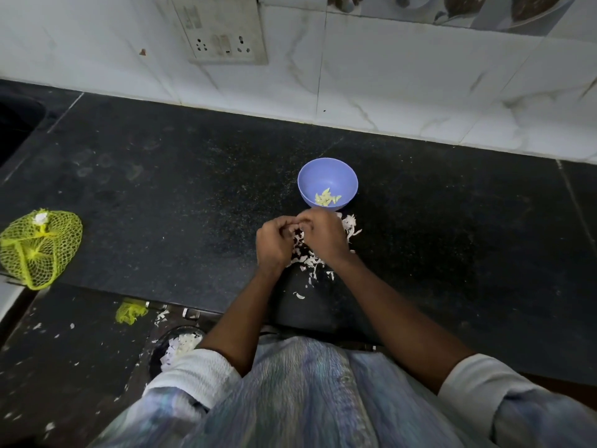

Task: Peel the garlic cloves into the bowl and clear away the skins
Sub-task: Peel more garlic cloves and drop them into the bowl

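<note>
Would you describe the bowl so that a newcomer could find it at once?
On the black countertop, just short of the tiled wall, sits a small bowl. It lies directly beyond both hands, holding a few pale peeled cloves. It is the counter's only lilac-blue thing.

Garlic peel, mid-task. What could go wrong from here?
1. The skins pile right against the purple bowl; flakes could drop in with the peeled cloves.
2. Skins reach the counter edge; some already lie on the floor, so more may fall, adding cleanup.
3. Left hand and right hand hide the clove; cannot tell grip.
</note>
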